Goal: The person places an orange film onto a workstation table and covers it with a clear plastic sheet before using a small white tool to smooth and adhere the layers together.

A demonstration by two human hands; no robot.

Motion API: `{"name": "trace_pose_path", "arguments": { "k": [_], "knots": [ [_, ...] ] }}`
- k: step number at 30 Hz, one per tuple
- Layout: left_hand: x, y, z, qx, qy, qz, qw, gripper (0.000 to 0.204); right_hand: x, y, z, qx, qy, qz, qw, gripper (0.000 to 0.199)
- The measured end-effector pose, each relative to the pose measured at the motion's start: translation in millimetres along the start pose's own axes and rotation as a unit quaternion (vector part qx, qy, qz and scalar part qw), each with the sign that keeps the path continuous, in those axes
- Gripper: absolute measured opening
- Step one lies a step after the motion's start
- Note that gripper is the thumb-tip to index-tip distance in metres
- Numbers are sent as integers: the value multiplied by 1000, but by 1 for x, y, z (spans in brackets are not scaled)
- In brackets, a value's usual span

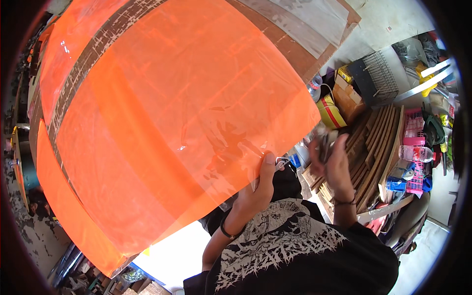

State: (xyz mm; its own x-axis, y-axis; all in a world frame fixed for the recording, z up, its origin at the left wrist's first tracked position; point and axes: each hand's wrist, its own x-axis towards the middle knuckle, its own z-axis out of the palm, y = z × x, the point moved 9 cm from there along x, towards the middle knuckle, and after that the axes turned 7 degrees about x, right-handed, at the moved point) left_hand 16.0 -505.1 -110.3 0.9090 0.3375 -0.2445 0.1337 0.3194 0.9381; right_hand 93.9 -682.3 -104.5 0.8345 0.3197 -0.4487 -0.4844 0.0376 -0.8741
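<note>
A large orange sheet (147, 187) lies across a worn brown tabletop, with a glossy, wrinkled clear layer over its near right part. My left hand (261, 184) is closed on the sheet's near edge, thumb on top and the other fingers beneath, partly hidden. Just beyond the sheet's right corner, my right hand (335, 162) is raised and smeared by motion. Something small and dark greyish shows between its thumb and fingers; I cannot tell what it is.
Another orange sheet (73, 206) hangs at the left edge of the brown tabletop (290, 54). Greyish clear film (309, 19) lies at the far right. Curved wooden strips (371, 147), a cardboard box (348, 96), a pink basket (414, 125) and a plastic bottle (415, 154) stand at right.
</note>
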Motion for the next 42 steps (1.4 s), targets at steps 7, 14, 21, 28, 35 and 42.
{"name": "trace_pose_path", "arguments": {
  "k": [7, 14, 21, 28, 35, 42],
  "knots": [
    [-3, 10, -4, 47, -21, 61, 997, 21, -35, 27, 81, 104, -160, 83, 978, 38],
    [-6, 8, -7, 13, -11, -30, 999, 27, -32, 24, 93, 176, -136, 88, 971, 32],
    [-6, 16, -2, 52, -51, 4, 997, 27, -32, 21, 94, 191, -143, 85, 967, 32],
    [-7, 0, 0, 16, -56, -27, 998, 23, -25, 11, 96, 161, -108, 73, 978, 31],
    [-7, 10, 5, -29, -75, -37, 996, 21, -21, 13, 96, 155, -93, 74, 981, 30],
    [-5, 2, -1, 30, -49, -8, 998, 21, -19, 13, 98, 150, -87, 80, 982, 29]
  ]
}}
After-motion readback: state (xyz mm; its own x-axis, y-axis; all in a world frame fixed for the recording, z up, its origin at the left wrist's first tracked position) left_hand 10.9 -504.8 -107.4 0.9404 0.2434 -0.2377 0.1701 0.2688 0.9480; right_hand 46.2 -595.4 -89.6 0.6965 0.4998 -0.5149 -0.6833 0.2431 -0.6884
